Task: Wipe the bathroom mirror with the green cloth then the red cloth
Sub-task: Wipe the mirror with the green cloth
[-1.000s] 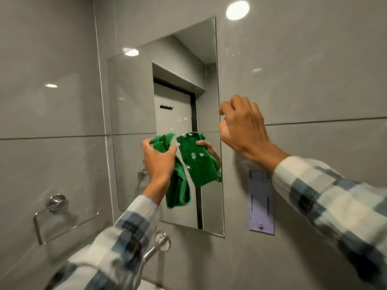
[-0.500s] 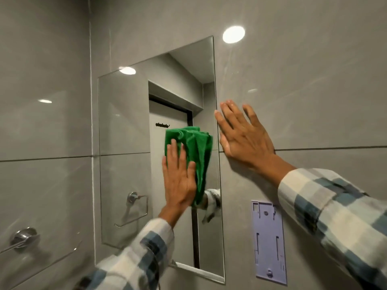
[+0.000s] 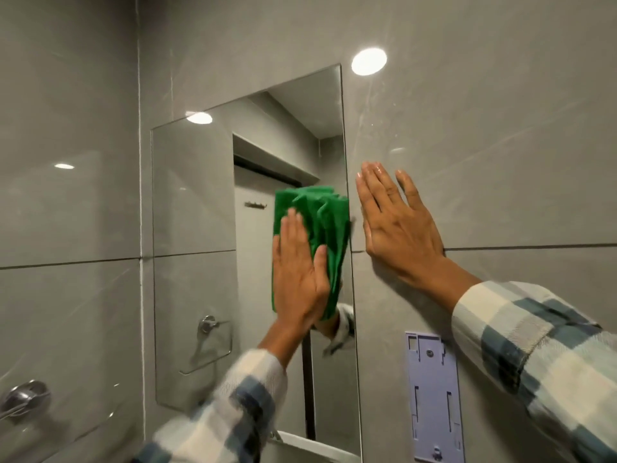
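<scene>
— Where's the green cloth (image 3: 322, 228)?
— Bunched against the mirror (image 3: 193, 228), near its right edge, pinned under the left hand (image 3: 298, 272).
— Fingers?
— Straight and together, flat on the cloth, not gripping.
— The right hand (image 3: 397, 225)?
— Spread flat on the wall (image 3: 500, 128), just beside the mirror, holding nothing.

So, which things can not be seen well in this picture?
- Red cloth: nowhere in the head view.
- Mirror glass under the green cloth: covered by cloth and left hand.
- Towel holder: cut by the left edge.
- Purple bracket: bottom cut by the lower edge.
- Left sleeve: blurred.
</scene>
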